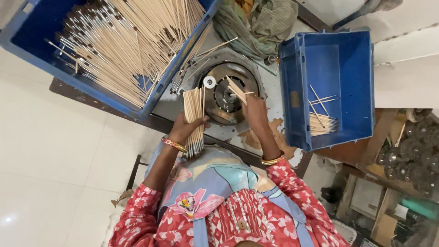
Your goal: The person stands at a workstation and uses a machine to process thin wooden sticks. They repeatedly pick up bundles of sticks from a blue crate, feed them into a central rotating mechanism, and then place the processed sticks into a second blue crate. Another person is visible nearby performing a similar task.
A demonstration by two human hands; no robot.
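Left hand [185,126] grip clasping stick bundle [194,120], right hand [254,112] grip pinching sticks [236,89] over round machine [227,89]

Place: small workshop.
Landmark: round metal machine [226,93] set on the worn bench [256,137].
Either side of it: blue crates [338,64] holding wooden sticks [132,50].

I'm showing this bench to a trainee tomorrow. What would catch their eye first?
Probably the big blue crate at upper left, heaped with thin wooden sticks. Next, the left hand clasping a bundle of sticks, while the right hand holds a few over the round metal machine at centre.
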